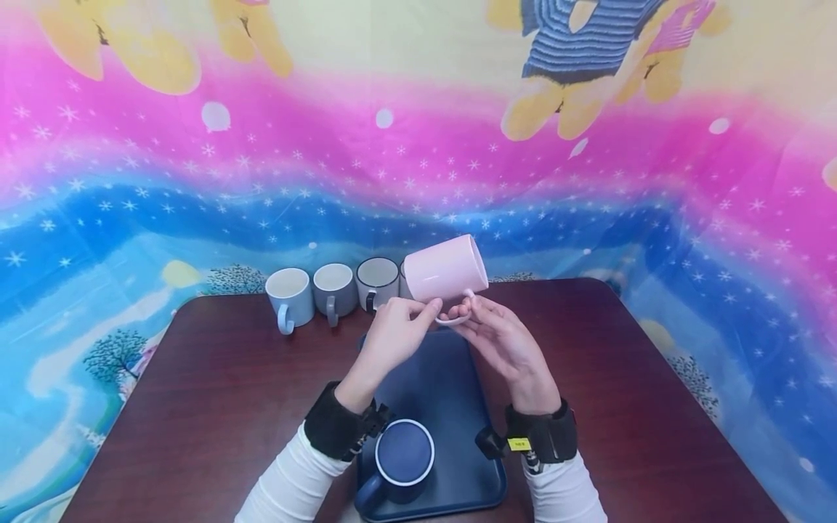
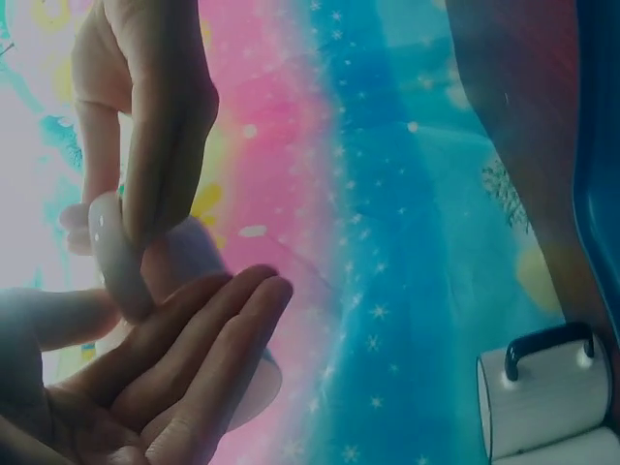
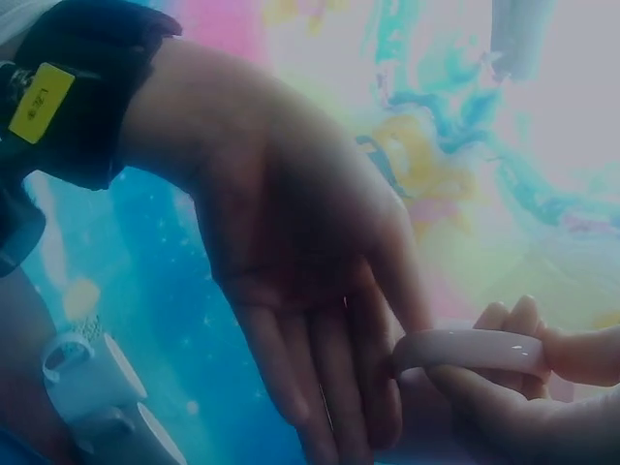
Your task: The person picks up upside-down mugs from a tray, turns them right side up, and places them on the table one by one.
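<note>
A pink mug (image 1: 445,269) is held in the air, tipped onto its side, above the far end of a navy tray (image 1: 431,378). My right hand (image 1: 506,338) pinches the mug's handle (image 3: 470,351) between thumb and fingers. From the other side, my left hand (image 1: 395,330) holds the mug, its thumb on the handle and its longer fingers stretched along the body. In the left wrist view, the fingers cover much of the mug body. On the near part of the tray stands a navy mug (image 1: 404,476) with a white rim.
Along the table's far edge stand a light blue mug (image 1: 290,298), a grey mug (image 1: 336,290) and a white mug (image 1: 377,280) with black rim and handle. Another mug is mostly hidden behind the pink one. A printed cloth (image 1: 327,160) hangs behind the dark red table (image 1: 621,407).
</note>
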Tool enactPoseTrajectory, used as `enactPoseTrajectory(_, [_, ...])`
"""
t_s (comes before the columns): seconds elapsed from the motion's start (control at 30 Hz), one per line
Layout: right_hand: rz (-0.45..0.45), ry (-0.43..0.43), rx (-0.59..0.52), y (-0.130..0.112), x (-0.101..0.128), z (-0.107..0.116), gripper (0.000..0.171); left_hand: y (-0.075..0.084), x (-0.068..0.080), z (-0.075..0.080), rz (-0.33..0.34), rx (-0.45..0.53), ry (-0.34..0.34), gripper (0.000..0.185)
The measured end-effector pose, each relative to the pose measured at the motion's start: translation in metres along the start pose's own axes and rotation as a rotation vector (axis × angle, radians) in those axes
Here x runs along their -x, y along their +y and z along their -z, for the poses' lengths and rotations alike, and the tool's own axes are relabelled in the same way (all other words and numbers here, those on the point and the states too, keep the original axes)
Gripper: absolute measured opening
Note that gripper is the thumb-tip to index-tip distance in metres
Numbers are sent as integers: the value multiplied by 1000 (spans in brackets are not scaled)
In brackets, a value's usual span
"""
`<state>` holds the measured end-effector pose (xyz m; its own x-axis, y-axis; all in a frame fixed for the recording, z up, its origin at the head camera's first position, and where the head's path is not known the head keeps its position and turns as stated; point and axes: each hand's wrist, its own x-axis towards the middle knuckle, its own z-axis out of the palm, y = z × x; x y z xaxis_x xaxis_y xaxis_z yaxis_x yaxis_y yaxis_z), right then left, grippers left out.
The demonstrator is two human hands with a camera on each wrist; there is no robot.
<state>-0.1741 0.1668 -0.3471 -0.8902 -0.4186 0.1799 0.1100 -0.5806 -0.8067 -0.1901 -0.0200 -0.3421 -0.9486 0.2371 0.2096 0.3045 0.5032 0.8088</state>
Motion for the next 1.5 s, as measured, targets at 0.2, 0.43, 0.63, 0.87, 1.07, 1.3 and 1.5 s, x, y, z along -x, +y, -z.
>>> enactPoseTrajectory(0.2, [37, -13, 13, 0, -3, -6, 33, 1, -2, -3, 14, 147, 82, 29])
enactPoseTrajectory(0.43, [35, 4, 116, 2, -7, -8, 32, -1, -6, -3, 67, 473, 78, 28])
enactPoseTrajectory(0.63, [-36, 108, 184, 6, -7, -10, 24, -4, -6, -2, 86, 631, 46, 26])
enactPoseTrajectory(0.87, [-86, 127, 182, 12, -9, -8, 27, -6, -7, -3, 161, 844, 22, 27])
enactPoseTrajectory(1.07, [-88, 114, 111, 16, -11, -7, 27, -6, -9, -2, 225, 1069, -22, 23])
enactPoseTrajectory(1.3, [-78, 61, -5, 20, -11, -3, 30, -4, -9, -1, 279, 1276, -85, 22])
enactPoseTrajectory(1.5, [-72, 7, -53, 20, -11, 1, 34, -1, -9, 0, 298, 1342, -108, 24])
